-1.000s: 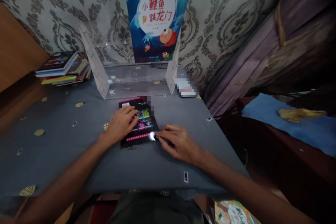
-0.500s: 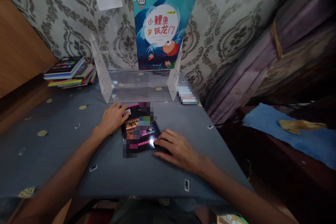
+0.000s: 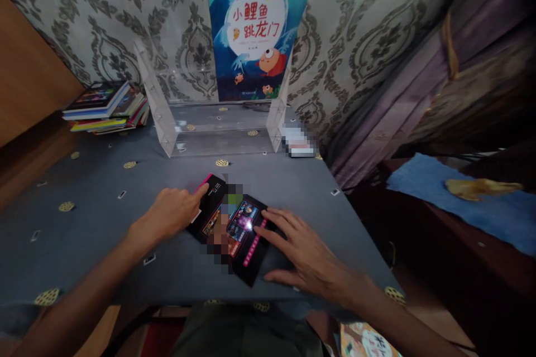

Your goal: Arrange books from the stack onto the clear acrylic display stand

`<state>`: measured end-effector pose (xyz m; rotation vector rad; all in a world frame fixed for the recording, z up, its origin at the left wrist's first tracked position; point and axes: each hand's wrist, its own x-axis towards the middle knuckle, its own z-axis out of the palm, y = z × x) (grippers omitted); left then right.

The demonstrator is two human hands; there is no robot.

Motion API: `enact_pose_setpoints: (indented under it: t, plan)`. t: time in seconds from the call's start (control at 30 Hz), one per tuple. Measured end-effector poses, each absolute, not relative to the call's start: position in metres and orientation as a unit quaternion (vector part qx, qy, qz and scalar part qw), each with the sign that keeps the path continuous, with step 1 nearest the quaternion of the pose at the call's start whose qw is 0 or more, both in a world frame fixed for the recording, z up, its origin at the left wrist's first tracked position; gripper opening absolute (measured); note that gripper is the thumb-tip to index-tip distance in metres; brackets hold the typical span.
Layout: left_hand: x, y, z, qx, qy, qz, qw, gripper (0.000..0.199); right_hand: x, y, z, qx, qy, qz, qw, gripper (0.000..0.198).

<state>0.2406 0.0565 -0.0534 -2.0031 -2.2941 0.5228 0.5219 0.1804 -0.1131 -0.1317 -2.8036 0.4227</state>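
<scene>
A dark, pink-edged book (image 3: pixel 255 256) lies askew on the table, with small colourful pictures on its cover and a blurred patch over part of it. My left hand (image 3: pixel 173 212) is at its upper left edge; the index finger stretches over the cover, the other fingers are curled at the edge. On the opposite side, my right hand (image 3: pixel 305 248) is spread, its fingertips touching the cover's right edge and the thumb apart from them. Whether either hand has fingers beneath the book cannot be seen.
Behind the book stands a clear acrylic rack (image 3: pixel 221 148), with a blue picture book (image 3: pixel 255 28) upright in it. A stack of books (image 3: pixel 104 109) sits at the back left. A blurred pale object (image 3: pixel 298 142) lies right of the rack. Blue cloth (image 3: pixel 422 187) lies beyond the table's right edge.
The book has turned clockwise and come nearer to me. My left index finger now reaches onto its cover, and my right hand is spread wider. The view has tipped slightly downward.
</scene>
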Motion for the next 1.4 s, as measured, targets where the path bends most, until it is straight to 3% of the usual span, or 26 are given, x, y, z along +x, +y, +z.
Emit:
enact_pose_setpoints:
  t: [0.13,0.3,0.43,0.73,0.9,1.0,1.13,1.27,1.4]
  plan:
    - [0.238,0.055,-0.045,-0.652,-0.738,0.169,0.04,0.045,0.526,0.174,-0.117,-0.048,-0.982,0.125,0.133,0.077]
    - [0.238,0.047,-0.042,-0.753,-0.64,0.133,-0.079,0.082,0.522,0.174,-0.116,-0.049,-0.983,0.124,0.122,0.079]
    - [0.241,0.043,-0.05,-0.778,-0.605,0.146,-0.085,0.095,0.519,0.176,-0.117,-0.052,-0.979,0.138,0.14,0.077]
    - [0.251,0.039,-0.073,-0.803,-0.574,0.162,-0.018,0.094,0.515,0.18,-0.119,-0.052,-0.977,0.148,0.143,0.076]
    - [0.256,0.039,-0.068,-0.794,-0.58,0.178,-0.035,0.096,0.515,0.183,-0.118,-0.042,-0.976,0.155,0.146,0.078]
    - [0.254,0.042,-0.045,-0.811,-0.563,0.145,-0.07,0.089,0.516,0.187,-0.118,-0.041,-0.973,0.174,0.148,0.074]
    - [0.24,0.041,-0.016,-0.828,-0.552,0.053,-0.082,0.059,0.514,0.198,-0.122,-0.077,-0.945,0.248,0.197,0.048]
    - [0.226,0.046,-0.011,-0.818,-0.567,-0.087,-0.051,0.035,0.504,0.211,-0.122,-0.143,-0.872,0.389,0.261,0.034]
    - [0.227,0.065,-0.013,-0.777,-0.601,-0.185,-0.042,0.032,0.487,0.223,-0.118,-0.251,-0.738,0.555,0.29,0.029]
